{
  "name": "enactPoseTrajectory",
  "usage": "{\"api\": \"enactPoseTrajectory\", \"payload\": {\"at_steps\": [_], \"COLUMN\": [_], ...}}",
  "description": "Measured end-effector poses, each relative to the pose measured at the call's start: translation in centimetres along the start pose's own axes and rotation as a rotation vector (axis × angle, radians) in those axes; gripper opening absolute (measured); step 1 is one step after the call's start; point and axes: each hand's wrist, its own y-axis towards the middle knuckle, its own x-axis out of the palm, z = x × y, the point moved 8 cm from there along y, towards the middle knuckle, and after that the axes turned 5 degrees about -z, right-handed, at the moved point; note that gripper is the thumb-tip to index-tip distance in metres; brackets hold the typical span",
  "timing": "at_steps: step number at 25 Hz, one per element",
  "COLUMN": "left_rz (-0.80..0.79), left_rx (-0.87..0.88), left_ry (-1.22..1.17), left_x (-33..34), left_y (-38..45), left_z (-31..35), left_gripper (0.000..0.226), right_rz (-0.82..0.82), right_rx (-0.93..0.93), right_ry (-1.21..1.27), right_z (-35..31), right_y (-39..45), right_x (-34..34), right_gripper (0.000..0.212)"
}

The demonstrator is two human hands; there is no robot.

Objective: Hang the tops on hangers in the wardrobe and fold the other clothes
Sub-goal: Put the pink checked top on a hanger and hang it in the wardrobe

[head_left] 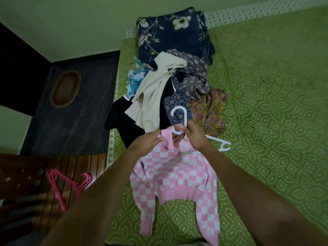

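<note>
Dim light; green patterned bedsheet (266,86) fills the right, pale wall (71,23) far, dark wooden furniture (71,112) left.

Pink-and-white checks all over the sweater (174,176), with solid pink collar and hem. A white hanger (179,119) at its neck. The bedsheet (266,89) is green, dotted in white leaf shapes. In the pile: a cream ribbed top (152,96), a black garment (124,121), navy floral fabric (170,36), a grey printed cloth (193,75), and mustard-and-maroon batik (209,110). Pink hangers (71,185) lie on dark brown wood.
</note>
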Motion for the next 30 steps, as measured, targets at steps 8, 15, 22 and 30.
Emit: {"api": "enactPoseTrajectory", "payload": {"at_steps": [8,15,22,30], "left_rz": [0.196,0.306,0.418,0.582], "left_rx": [0.108,0.285,0.467,0.472], "left_ry": [0.008,0.169,0.160,0.130], "left_x": [-4.9,-12.4,-18.1,-22.6], "left_y": [-6.8,-16.1,-25.9,-32.6], "left_z": [7.7,13.1,16.5,13.0], "left_gripper": [0.025,0.021,0.014,0.025], "right_rz": [0.366,0.471,0.523,0.607], "right_rx": [-0.278,-0.187,-0.370,0.071], "right_ry": [-0.499,-0.253,-0.793,-0.632], "right_z": [-3.6,-8.8,-16.7,-15.0], "right_y": [-12.1,-16.8,-21.4,-27.5], "right_x": [-0.7,-3.3,-0.6,-3.9], "right_gripper": [0.020,0.028,0.024,0.033]}}
